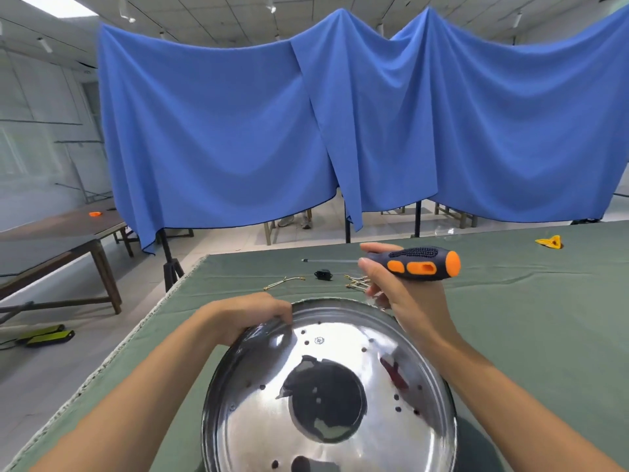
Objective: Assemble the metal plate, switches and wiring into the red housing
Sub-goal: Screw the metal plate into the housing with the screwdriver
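Green-clothed worktop (510,318), blue drapes (238,131) behind. 1 metal plate (258,430), left hand (252,313) gripping its rim; right hand (401,287) pinching 1 screwdriver (418,264). 1 black switch (323,274), wires (284,282) nr far edge.

The round shiny metal plate (340,386) fills the near middle of the green cloth-covered table (527,335), so the near edge gives no flat room there. The left hand (252,315) grips its far-left rim, blocking that side. The right hand (401,294), above the far-right rim, holds a dark blue and orange screwdriver (418,264) lying crosswise, its shaft barring the way over the small black switch (323,274) and the brass-tipped wires (284,282) behind the plate. To the right the cloth lies open out to a yellow triangular piece (548,242) near the far corner.
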`<state>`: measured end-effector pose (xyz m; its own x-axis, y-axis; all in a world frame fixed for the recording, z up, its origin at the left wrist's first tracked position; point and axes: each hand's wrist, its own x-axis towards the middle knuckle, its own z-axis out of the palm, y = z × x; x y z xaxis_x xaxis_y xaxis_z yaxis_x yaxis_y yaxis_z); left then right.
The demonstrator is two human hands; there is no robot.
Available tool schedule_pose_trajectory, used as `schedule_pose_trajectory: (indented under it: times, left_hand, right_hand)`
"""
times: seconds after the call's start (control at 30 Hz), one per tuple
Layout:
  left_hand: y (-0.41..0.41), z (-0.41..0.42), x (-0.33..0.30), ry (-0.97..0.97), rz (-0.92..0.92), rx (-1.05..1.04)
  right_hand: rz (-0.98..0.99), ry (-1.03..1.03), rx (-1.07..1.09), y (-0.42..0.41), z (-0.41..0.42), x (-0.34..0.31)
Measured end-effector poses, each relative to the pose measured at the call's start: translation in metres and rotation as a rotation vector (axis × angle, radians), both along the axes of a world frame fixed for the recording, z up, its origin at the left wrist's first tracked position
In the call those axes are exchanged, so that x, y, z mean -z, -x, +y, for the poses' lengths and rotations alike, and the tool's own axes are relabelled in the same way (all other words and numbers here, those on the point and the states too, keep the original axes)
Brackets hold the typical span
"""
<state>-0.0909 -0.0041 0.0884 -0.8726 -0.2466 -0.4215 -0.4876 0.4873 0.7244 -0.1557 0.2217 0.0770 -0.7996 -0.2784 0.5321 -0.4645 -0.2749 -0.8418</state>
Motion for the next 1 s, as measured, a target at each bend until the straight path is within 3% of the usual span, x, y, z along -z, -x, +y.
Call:
schedule_pose_trajectory:
  times: [0.27, 0.53, 0.67, 0.83, 1.0]
  left_hand:
    - [-0.066, 0.011, 0.001, -0.284, 0.082, -0.094]
    - [-0.089, 0.014, 0.018, -0.24, -0.025, -0.105]
    - [-0.076, 0.007, 0.037, -0.084, 0.213, -0.25]
    - [-0.055, 0.012, 0.064, -0.198, 0.53, -0.375]
    - [-0.049, 0.017, 0.077, -0.234, 0.716, -0.43]
  right_hand:
    - [0.021, -0.002, 0.015, -0.027, -0.02, -0.03]
    - [0.061, -0.05, 0.035, -0.038, -0.043, -0.029]
    - [0.077, -0.059, 0.058, -0.031, -0.052, -0.028]
    - [0.124, -0.086, 0.049, -0.017, -0.061, -0.017]
    - [0.133, -0.139, 0.006, -0.012, -0.068, 0.002]
